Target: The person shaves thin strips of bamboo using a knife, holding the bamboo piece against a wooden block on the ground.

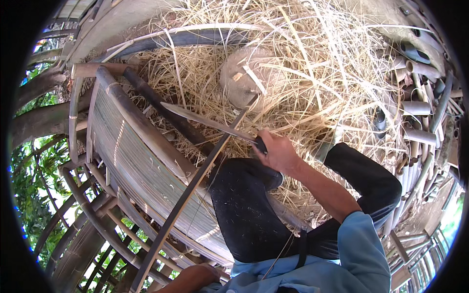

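My right hand [279, 152] is closed round the black handle of a long knife [205, 119]. Its pale blade points left and lies across a long, narrow bamboo strip [188, 193], apparently touching it. The strip slants from the lower left, past my bent knee, up to a round, worn block [244, 80]; one long face is dark, the other brownish. Of my left arm only a part [193, 278] shows at the lower edge. The left hand itself is out of the picture.
Straw-like shavings [312, 63] cover the ground around the block. On the left stands a slatted bamboo bench [132, 151] with a thick front pole. Cut bamboo tubes [417, 108] are stacked along the right. A dark split bamboo length [185, 39] lies beyond the block.
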A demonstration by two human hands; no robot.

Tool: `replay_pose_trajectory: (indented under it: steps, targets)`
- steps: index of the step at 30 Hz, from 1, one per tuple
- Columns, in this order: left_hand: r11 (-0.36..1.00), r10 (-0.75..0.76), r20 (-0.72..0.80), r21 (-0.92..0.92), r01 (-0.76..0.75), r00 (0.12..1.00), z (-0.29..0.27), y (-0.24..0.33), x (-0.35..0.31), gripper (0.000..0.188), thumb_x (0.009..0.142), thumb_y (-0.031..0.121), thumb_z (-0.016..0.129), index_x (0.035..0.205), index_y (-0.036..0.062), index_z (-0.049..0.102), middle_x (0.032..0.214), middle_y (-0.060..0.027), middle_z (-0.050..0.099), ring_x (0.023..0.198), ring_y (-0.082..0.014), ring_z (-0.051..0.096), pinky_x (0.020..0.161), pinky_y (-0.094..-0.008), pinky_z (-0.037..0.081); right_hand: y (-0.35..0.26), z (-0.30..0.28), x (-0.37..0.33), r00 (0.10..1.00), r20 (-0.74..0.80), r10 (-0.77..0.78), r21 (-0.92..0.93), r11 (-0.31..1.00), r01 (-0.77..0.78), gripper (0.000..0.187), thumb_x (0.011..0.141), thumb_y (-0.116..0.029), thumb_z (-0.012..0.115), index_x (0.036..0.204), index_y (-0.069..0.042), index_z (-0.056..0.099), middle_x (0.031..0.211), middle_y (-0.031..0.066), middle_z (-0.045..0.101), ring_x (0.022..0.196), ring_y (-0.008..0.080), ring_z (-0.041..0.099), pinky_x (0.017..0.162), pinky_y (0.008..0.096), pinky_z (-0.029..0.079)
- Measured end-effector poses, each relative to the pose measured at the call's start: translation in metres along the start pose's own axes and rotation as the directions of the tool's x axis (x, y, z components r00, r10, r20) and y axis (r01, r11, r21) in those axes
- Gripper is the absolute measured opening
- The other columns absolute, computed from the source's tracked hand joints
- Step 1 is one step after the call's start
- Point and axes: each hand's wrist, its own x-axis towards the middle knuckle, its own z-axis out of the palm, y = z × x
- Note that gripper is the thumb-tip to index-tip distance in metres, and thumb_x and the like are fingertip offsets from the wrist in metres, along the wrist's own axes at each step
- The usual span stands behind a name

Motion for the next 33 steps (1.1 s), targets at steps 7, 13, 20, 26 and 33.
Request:
replay_pose_trajectory:
  steps: [7,13,20,26,33]
  targets:
    - [0.999,0.009,0.028,0.035,-0.010,1.000,-0.007,0.003,0.000,0.041,0.105,0.031,0.052,0.068,0.0160,0.041,0.056,0.0094,0.027,0.044,-0.0034,0.023,0.043,-0.0224,0.017,0.052,0.009,0.016,0.983,0.017,0.184,-0.076,0.980,-0.182,0.033,0.095,-0.026,0.065,0.113,-0.006,0.046,0.071,0.0238,0.065,0.061,0.0421,0.068,0.053,0.0500,0.056]
    - [0.994,0.032,0.037,0.103,-0.036,0.999,-0.007,0.005,0.005,0.040,0.105,0.033,0.050,0.070,0.0156,0.040,0.057,0.0084,0.028,0.044,-0.0043,0.023,0.043,-0.0229,0.018,0.099,0.005,0.020,0.893,0.046,0.447,-0.082,0.893,-0.442,0.034,0.092,-0.028,0.065,0.114,-0.009,0.047,0.082,0.0286,0.068,0.076,0.0476,0.068,0.068,0.0560,0.055]
    - [0.991,0.066,0.029,0.116,-0.069,0.997,-0.019,0.040,0.015,0.047,0.104,0.049,0.048,0.071,0.0160,0.042,0.057,0.0087,0.031,0.043,-0.0040,0.026,0.041,-0.0238,0.020,0.091,-0.044,0.012,0.886,-0.106,0.451,-0.110,0.880,-0.462,0.038,0.094,-0.030,0.067,0.116,-0.001,0.057,0.077,0.0236,0.068,0.072,0.0409,0.069,0.066,0.0459,0.055]
    - [0.923,0.239,0.033,0.302,-0.237,0.971,-0.032,0.102,0.010,0.045,0.106,0.045,0.041,0.075,0.0130,0.044,0.058,0.0072,0.030,0.045,-0.0056,0.026,0.041,-0.0257,0.023,0.078,-0.091,0.006,0.681,-0.537,0.497,0.152,0.852,-0.502,0.028,0.094,-0.025,0.070,0.099,0.001,0.060,0.071,0.0177,0.069,0.063,0.0270,0.069,0.058,0.0407,0.053]
    - [0.787,0.411,0.033,0.492,-0.373,0.911,-0.041,0.144,-0.009,0.045,0.107,0.044,0.037,0.077,0.0109,0.045,0.057,0.0064,0.028,0.045,-0.0061,0.026,0.040,-0.0264,0.025,0.045,-0.057,0.009,0.926,-0.094,0.367,-0.126,0.918,-0.376,0.036,0.089,-0.033,0.074,0.107,-0.003,0.066,0.087,0.0168,0.074,0.074,0.0277,0.072,0.067,0.0413,0.057]
